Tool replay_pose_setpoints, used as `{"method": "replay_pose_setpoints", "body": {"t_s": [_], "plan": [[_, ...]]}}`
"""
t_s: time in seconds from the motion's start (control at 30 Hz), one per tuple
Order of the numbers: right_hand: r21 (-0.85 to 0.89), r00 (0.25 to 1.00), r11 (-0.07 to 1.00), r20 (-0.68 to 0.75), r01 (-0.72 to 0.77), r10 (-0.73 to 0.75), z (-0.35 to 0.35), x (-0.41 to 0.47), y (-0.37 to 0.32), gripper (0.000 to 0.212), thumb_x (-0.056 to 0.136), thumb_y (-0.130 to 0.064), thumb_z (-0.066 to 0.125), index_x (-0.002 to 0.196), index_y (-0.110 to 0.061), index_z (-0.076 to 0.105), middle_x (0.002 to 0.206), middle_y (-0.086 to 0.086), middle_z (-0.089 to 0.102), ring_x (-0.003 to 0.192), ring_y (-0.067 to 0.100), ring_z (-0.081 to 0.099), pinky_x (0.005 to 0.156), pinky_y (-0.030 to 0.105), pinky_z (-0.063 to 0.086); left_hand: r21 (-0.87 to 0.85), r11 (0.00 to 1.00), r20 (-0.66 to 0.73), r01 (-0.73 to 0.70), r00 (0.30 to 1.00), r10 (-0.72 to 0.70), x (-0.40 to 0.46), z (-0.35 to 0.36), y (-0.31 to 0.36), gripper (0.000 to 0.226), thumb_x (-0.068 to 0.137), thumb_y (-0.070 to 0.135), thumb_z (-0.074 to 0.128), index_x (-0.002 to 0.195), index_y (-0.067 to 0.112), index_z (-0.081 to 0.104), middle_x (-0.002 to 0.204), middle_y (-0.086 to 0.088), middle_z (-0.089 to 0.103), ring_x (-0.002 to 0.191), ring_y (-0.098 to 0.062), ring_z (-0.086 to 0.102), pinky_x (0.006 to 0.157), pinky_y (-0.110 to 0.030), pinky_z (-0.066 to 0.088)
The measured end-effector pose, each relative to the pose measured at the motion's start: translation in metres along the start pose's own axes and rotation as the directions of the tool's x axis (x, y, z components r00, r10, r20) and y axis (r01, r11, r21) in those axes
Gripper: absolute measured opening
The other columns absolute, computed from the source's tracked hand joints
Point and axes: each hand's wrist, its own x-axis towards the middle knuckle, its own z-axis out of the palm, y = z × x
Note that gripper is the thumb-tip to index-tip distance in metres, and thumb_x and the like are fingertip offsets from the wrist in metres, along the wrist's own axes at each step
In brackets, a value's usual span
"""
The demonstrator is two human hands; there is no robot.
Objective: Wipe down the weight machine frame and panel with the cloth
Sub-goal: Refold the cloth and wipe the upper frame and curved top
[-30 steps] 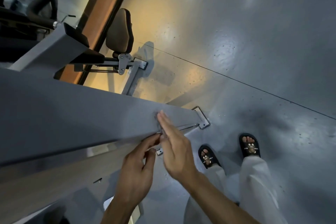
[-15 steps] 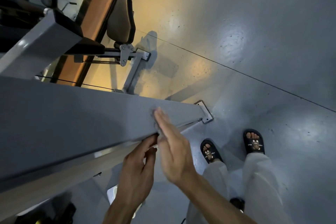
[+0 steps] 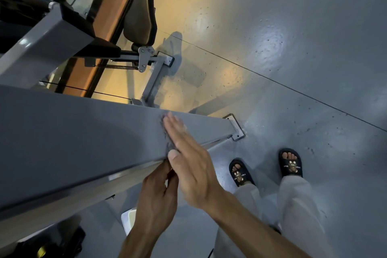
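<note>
Sliding right hand [image 3: 192, 165] farther up panel [image 3: 83, 132]

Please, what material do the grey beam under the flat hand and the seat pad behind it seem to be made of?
Grey beam: likely painted metal, with a matte, even grey coat and a shiny bare edge. Seat pad: probably vinyl or leather upholstery, dark with a soft sheen and rounded edges.

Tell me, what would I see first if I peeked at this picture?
First, the two hands in the middle: the right hand lies flat, pressing a grey cloth on the big grey panel, and the left hand touches the panel's lower edge. Next, black slippers on the shiny floor at lower right, and a padded seat up top.
</note>
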Motion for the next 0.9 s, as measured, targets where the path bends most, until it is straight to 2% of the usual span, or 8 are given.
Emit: {"method": "replay_pose_setpoints", "body": {"t_s": [0.1, 0.27, 0.37, 0.53, 0.63, 0.77, 0.83, 0.9], "plan": [[-0.049, 0.998, 0.999, 0.054, 0.024, -0.021, -0.006, 0.006, 0.03, 0.053, 0.105, -0.014, 0.033, 0.157, -0.004, 0.029, 0.166, 0.005, 0.028, 0.155, 0.012, 0.022, 0.127, 0.038, 0.022, 0.0, 1.0, 0.003, -0.014, 1.0, 0.014, 0.0, -0.002, 0.002, 0.045, 0.101, 0.0, 0.048, 0.108, 0.04, 0.069, 0.104, 0.027, 0.072, 0.098, 0.003, 0.067, 0.082, -0.013, 0.046], [-0.037, 0.927, 0.929, 0.066, -0.368, 0.37, -0.019, 0.015, 0.071, 0.058, 0.106, -0.038, 0.026, 0.161, -0.019, 0.025, 0.166, -0.016, 0.017, 0.152, -0.008, 0.012, 0.127, 0.037, 0.015, -0.046, 0.999, 0.007, 0.001, 1.0, 0.0, -0.001, -0.001, 0.004, 0.051, 0.105, 0.004, 0.047, 0.121, 0.049, 0.067, 0.124, 0.031, 0.066, 0.117, 0.002, 0.063, 0.099, -0.029, 0.048], [-0.029, 0.971, 0.974, 0.072, -0.224, 0.226, -0.01, 0.016, 0.025, 0.057, 0.108, -0.033, 0.024, 0.162, -0.014, 0.021, 0.169, -0.008, 0.014, 0.155, -0.001, 0.008, 0.129, 0.034, 0.01, -0.007, 1.0, 0.013, 0.012, 1.0, -0.012, 0.0, -0.002, 0.002, 0.046, 0.102, 0.004, 0.05, 0.109, 0.046, 0.068, 0.107, 0.028, 0.071, 0.101, 0.005, 0.066, 0.087, -0.021, 0.048], [0.061, 0.987, 0.992, 0.106, 0.113, -0.119, 0.003, 0.018, -0.016, 0.058, 0.104, -0.018, 0.027, 0.158, 0.001, 0.024, 0.169, 0.01, 0.019, 0.158, 0.02, 0.012, 0.128, 0.044, 0.017, -0.011, 0.997, -0.028, 0.082, 0.996, -0.083, 0.003, -0.003, 0.003, 0.029, 0.089, 0.038, 0.049, 0.087, 0.064, 0.06, 0.082, 0.021, 0.069, 0.085, 0.001, 0.067, 0.072, -0.021, 0.051], [-0.016, 0.993, 1.0, 0.116, -0.025, 0.026, -0.006, 0.025, 0.031, 0.055, 0.107, -0.016, 0.028, 0.16, -0.007, 0.024, 0.17, 0.001, 0.019, 0.157, 0.01, 0.014, 0.128, 0.04, 0.018, 0.051, 0.997, 0.005, 0.051, 0.999, -0.051, 0.001, -0.003, 0.005, 0.048, 0.101, 0.007, 0.05, 0.104, 0.052, 0.067, 0.1, 0.03, 0.07, 0.097, 0.006, 0.066, 0.081, -0.024, 0.049], [-0.081, 0.943, 0.952, 0.139, -0.294, 0.303, -0.021, 0.036, 0.062, 0.061, 0.106, -0.044, 0.024, 0.162, -0.022, 0.023, 0.169, -0.013, 0.016, 0.153, -0.006, 0.01, 0.128, 0.038, 0.014, 0.025, 0.998, -0.016, 0.05, 0.999, -0.05, 0.0, -0.002, 0.009, 0.055, 0.103, 0.002, 0.048, 0.119, 0.05, 0.068, 0.121, 0.032, 0.067, 0.115, 0.004, 0.063, 0.096, -0.027, 0.048], [-0.072, 0.951, 0.963, 0.154, -0.261, 0.27, -0.015, 0.037, 0.035, 0.062, 0.105, -0.044, 0.024, 0.162, -0.021, 0.022, 0.169, -0.012, 0.013, 0.154, -0.005, 0.006, 0.128, 0.033, 0.011, 0.036, 0.998, -0.018, 0.059, 0.998, -0.058, 0.001, 0.0, 0.006, 0.05, 0.103, 0.008, 0.048, 0.111, 0.054, 0.067, 0.108, 0.031, 0.07, 0.102, 0.003, 0.066, 0.088, -0.026, 0.051], [-0.018, 0.991, 0.998, 0.118, -0.063, 0.065, -0.006, 0.034, -0.004, 0.058, 0.106, -0.03, 0.028, 0.161, -0.011, 0.024, 0.17, -0.003, 0.016, 0.156, 0.004, 0.007, 0.129, 0.033, 0.013, 0.077, 0.995, -0.045, 0.068, 0.997, -0.065, 0.0, 0.003, -0.003, 0.036, 0.098, 0.022, 0.048, 0.096, 0.055, 0.062, 0.09, 0.024, 0.07, 0.085, -0.003, 0.066, 0.075, -0.027, 0.054]]}}
